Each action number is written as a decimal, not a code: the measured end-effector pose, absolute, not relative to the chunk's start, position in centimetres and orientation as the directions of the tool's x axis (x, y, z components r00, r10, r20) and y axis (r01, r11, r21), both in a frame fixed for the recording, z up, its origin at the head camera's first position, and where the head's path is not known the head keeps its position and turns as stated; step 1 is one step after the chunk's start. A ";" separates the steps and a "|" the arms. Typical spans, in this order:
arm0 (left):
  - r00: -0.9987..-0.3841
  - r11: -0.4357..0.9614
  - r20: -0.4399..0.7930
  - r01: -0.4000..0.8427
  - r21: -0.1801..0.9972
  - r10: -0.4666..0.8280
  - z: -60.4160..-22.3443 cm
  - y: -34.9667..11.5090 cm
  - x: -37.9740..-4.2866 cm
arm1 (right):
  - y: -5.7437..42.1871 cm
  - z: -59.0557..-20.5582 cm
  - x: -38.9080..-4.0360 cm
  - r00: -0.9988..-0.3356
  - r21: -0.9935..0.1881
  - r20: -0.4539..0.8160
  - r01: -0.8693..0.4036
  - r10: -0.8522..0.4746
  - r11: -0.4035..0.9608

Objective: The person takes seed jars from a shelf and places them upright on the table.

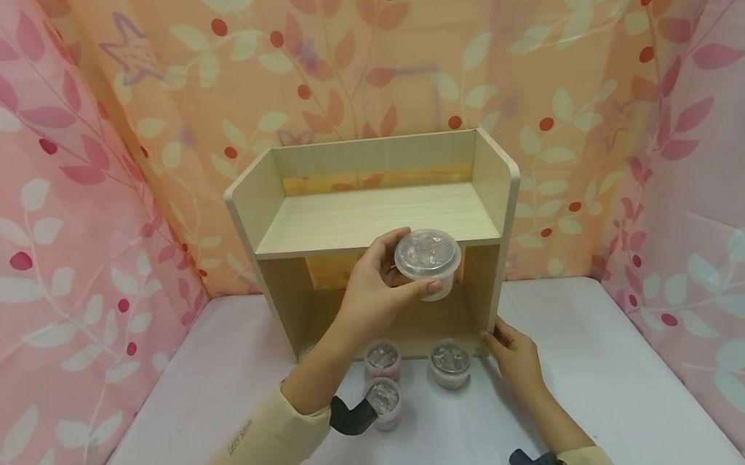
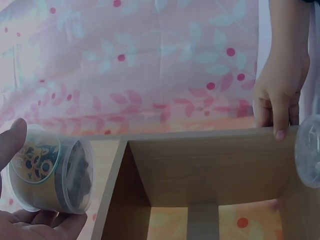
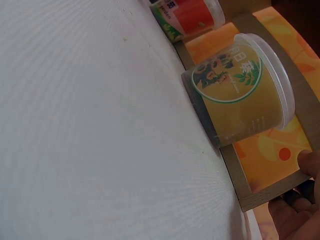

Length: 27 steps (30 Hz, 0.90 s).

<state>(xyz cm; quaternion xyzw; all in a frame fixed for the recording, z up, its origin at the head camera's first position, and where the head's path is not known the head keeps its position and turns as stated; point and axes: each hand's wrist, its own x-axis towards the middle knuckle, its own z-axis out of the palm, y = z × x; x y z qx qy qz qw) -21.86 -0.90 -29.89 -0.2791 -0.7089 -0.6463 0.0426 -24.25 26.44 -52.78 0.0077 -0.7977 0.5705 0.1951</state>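
My left hand grips a lidded clear plastic cup in front of the upper board of a small wooden shelf. Its thumb and fingers lie on opposite sides of the cup, whose round label has a flower picture. Low at the shelf's right side, my right hand pinches the side panel's edge, thumb on one face and fingers on the other. Beside that hand a cup with a sunflower-type label stands on the white tabletop.
Two more lidded cups, one behind the other, stand in front of the shelf, the nearer partly hidden by the left wrist's black strap. A red-labelled cup shows in the right wrist view. Patterned curtains enclose the white table.
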 end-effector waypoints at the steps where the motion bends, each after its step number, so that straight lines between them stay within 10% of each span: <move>1: -0.846 0.018 0.418 0.448 0.894 0.332 -30.2 -1.0 -21.6 | 26.5 -52.8 -24.3 -0.924 -0.905 0.319 -0.231 0.210 0.358; 27: -0.897 0.002 0.238 0.257 0.966 0.374 -39.7 -1.3 -16.8 | 26.8 -53.0 -24.2 -0.931 -0.891 0.319 -0.230 0.180 0.390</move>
